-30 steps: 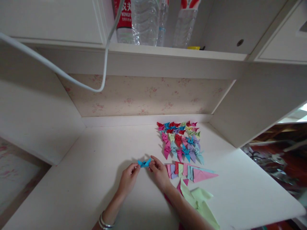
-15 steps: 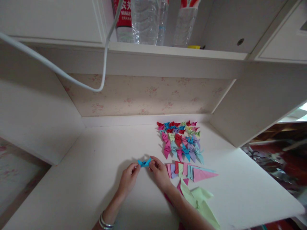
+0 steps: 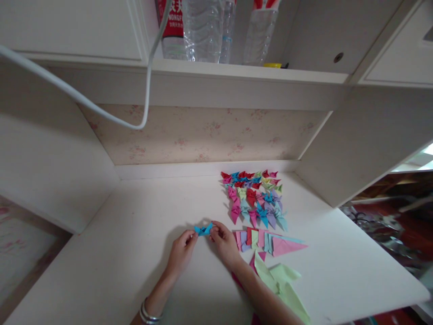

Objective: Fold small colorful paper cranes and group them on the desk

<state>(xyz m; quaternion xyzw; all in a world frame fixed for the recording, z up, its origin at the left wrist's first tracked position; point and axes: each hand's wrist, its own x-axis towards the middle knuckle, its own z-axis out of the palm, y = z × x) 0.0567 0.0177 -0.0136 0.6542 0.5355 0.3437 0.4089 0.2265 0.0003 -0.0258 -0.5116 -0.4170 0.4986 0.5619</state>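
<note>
A small blue folded-paper crane [image 3: 203,230] is stretched between my two hands above the white desk [image 3: 142,253]. My left hand [image 3: 182,250] pinches its left tip between thumb and finger. At its right end, my right hand [image 3: 223,243] grips the other tip, fingers curled. Just right of my right hand lies a row of partly folded paper pieces [image 3: 287,247] in pink, red, green and blue. Behind them stand rows of finished paper cranes [image 3: 252,212] in many colours. Larger light green folded paper [image 3: 286,284] lies beside my right forearm, which partly covers some magenta paper.
Overhead, a shelf [image 3: 250,72] holds several clear plastic bottles [image 3: 203,31]. A white cable [image 3: 142,122] hangs down in front of it at the left. White side panels [image 3: 358,135] flank the desk, and its right edge drops toward a cluttered floor.
Both hands keep the same hold on the blue paper crane, with hardly any movement. The camera view has shifted very slightly.
</note>
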